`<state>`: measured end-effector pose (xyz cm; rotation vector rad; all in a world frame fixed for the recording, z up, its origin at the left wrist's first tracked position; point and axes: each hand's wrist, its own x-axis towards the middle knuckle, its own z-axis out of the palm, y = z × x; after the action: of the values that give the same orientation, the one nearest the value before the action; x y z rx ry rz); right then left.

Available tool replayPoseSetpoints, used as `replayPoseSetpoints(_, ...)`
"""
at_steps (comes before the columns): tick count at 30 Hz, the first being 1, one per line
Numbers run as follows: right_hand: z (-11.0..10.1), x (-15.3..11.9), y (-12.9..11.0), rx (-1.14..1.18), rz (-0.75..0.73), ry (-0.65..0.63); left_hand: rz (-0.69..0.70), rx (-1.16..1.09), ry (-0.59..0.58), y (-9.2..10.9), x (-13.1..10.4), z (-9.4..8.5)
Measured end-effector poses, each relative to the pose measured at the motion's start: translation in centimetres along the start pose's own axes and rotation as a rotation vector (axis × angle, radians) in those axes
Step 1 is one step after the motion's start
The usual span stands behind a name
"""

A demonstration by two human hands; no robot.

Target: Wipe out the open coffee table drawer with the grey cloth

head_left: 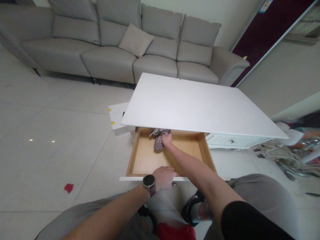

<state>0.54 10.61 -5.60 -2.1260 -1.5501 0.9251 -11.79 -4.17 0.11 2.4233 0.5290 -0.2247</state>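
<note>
A wooden drawer (142, 165) with a white front is pulled out from under the white coffee table (195, 103). My left hand (164, 177), with a watch on the wrist, is wrapped over the top edge of the drawer front (130, 179), above its small knob (174, 183). Inside the drawer, towards the back left, my right hand (166, 138) is closed on a dark, patterned bundle (158, 143). White strips show at the bundle's far end, partly under the tabletop. Its exact kind cannot be made out.
A second drawer (231, 141) is closed at the right. A white box (117, 116) with yellow marks stands left of the table. Behind is a grey sofa (110, 60). Coiled cables (280, 153) lie at the right, and a red scrap (68, 188) lies on the floor.
</note>
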Motion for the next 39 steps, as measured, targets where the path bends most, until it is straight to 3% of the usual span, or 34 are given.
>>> replayPoseSetpoints(3, -4.0, -2.4, 4.3, -0.131, 0.15, 0.207, 0.017, 0.035, 0.001, 0.2, -0.2, -0.5)
replayPoseSetpoints(6, -8.3, -5.6, 8.3, -0.274, 0.189, 0.319, 0.02, 0.048, -0.003, 0.1, -0.2, -0.4)
replayPoseSetpoints(7, -9.7, -6.7, 9.5, -0.423, 0.128, 0.296, 0.026, 0.049, -0.001, 0.0, -0.1, -0.3)
replayPoseSetpoints(11, -14.1, -10.6, 12.0, -0.926, -0.289, 0.009, 0.051, 0.058, 0.003, -0.4, 0.2, 0.1)
replayPoseSetpoints(15, -16.2, -11.4, 12.7, -1.035, -0.468, -0.008, 0.064, 0.07, 0.01, -0.6, 0.3, 0.3)
replayPoseSetpoints(17, -16.6, -10.5, 13.5, -1.052, -0.426, -0.026, 0.058, 0.08, 0.009, -0.5, 0.2, 0.3)
replayPoseSetpoints(21, -16.3, -8.1, 15.5, -1.083, -0.196, -0.097, 0.044, 0.09, 0.008, -0.3, 0.1, 0.2)
replayPoseSetpoints(25, -14.8, -7.1, 16.0, -1.083, -0.154, -0.142, 0.035, 0.098, 0.011, -0.2, -0.1, 0.2)
replayPoseSetpoints(28, -13.1, -8.3, 15.7, -1.096, -0.137, -0.227, 0.037, 0.089, 0.004, -0.2, -0.2, 0.1)
replayPoseSetpoints(34, -10.1, -12.5, 16.2, -1.023, -0.031, -0.53, 0.047, 0.085, 0.034, -0.2, -0.3, 0.1)
replayPoseSetpoints(39, -11.2, -12.1, 15.5, -0.892, -0.002, -0.5, 0.038, 0.074, 0.022, 0.0, -0.3, 0.0)
